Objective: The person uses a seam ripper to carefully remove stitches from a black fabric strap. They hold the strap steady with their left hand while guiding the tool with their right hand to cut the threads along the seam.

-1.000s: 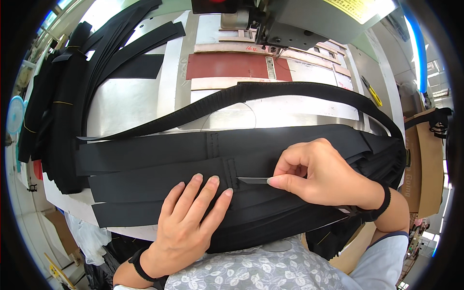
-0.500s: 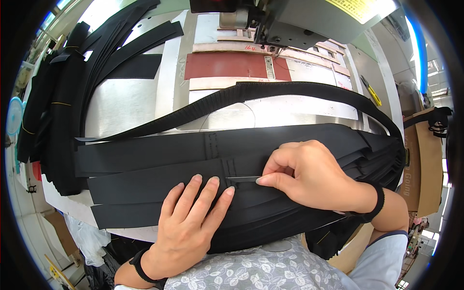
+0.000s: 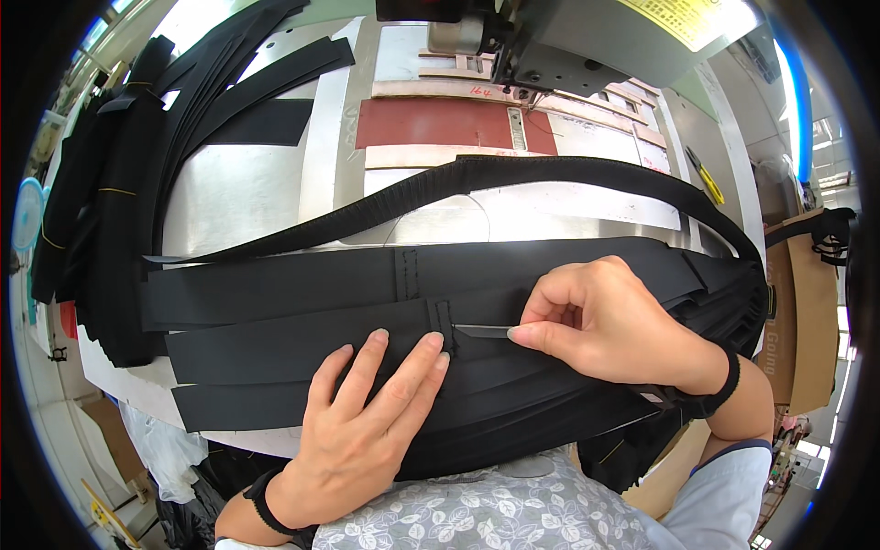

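Observation:
Black fabric strips [image 3: 293, 339] lie fanned in overlapping layers before me, with stitched seams across them. My left hand [image 3: 371, 403] lies flat on the strips, its fingers stretched out and the fingertips by a seam [image 3: 445, 323]. My right hand [image 3: 600, 316] is closed in a pinch on a thin grey sliver [image 3: 484, 332]; its other end is hidden in my hand, so I cannot make out its kind. The sliver's point lies at the seam, just right of my left fingertips. A long gathered black band [image 3: 367, 213] arches behind the strips.
A sewing machine head [image 3: 587, 46] stands at the back, over a white template with a reddish panel [image 3: 431, 124]. Tied black bundles [image 3: 115, 220] are stacked at the left. A yellow cutter [image 3: 706, 176] lies at the right, near a cardboard box [image 3: 807, 321].
My right hand has moved slightly right and up with the grey sliver, whose tip has shifted right along the seam. My left fingers have slid a little right, two of them closer together.

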The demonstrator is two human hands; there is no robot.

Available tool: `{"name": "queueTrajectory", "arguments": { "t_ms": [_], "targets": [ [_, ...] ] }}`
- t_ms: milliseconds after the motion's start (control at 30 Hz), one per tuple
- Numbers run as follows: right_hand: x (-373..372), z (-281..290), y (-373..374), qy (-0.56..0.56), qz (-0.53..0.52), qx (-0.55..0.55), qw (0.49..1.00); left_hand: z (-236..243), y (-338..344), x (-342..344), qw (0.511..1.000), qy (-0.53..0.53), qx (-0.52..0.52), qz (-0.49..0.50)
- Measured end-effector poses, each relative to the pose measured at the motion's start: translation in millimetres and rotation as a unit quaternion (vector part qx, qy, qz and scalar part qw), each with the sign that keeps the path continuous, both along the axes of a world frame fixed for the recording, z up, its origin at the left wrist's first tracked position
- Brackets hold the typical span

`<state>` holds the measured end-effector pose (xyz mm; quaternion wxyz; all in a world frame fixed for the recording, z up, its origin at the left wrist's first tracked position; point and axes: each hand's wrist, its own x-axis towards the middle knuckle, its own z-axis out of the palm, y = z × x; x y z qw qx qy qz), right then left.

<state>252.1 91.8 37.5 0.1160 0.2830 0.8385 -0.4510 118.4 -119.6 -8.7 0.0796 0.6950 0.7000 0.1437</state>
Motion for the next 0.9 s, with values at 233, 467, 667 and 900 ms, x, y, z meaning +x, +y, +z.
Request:
{"name": "queueTrajectory", "arguments": {
  "t_ms": [233, 467, 667, 900],
  "targets": [
    [-3, -6, -1, 0.031, 0.029, 0.028, 0.999, 1, 1, 0, 1.0, 0.002, -0.002, 0.002],
    [-8, 3, 5, -0.014, 0.001, -0.056, 0.998, 1, 0, 0, 1.0, 0.0, 0.002, 0.005],
    [-5, 2, 9, -0.033, 0.008, -0.053, 0.998, 0, 0, 0, 1.0, 0.0, 0.0, 0.001],
    [-8, -3, 2, -0.001, 0.016, -0.007, 1.0, 1, 2, 1, 1.0, -0.004, 0.0, 0.0]
  ]
}}
